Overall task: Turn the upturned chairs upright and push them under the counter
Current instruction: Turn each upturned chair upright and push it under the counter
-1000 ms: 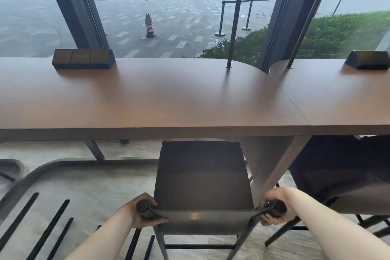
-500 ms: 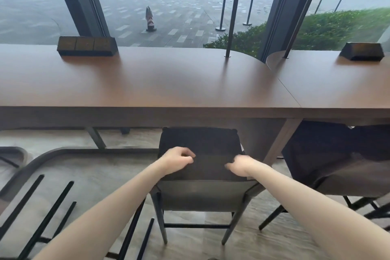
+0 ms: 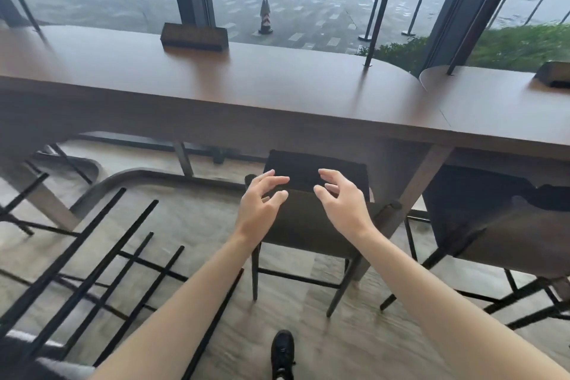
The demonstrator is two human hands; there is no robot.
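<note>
Both hands [image 3: 262,203] spread, empty

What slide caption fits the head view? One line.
Both hands, left and right, hover open above an upright chair tucked under the counter.

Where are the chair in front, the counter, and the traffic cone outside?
chair [image 3: 308,225]: head view, on its backrest between the hands.
counter [image 3: 246,92]: head view, on its bare brown top.
traffic cone [image 3: 265,17]: head view, on its striped body.

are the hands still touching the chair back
Cannot tell: in the head view both the left hand and right hand, fingers spread, overlap the chair.
</note>
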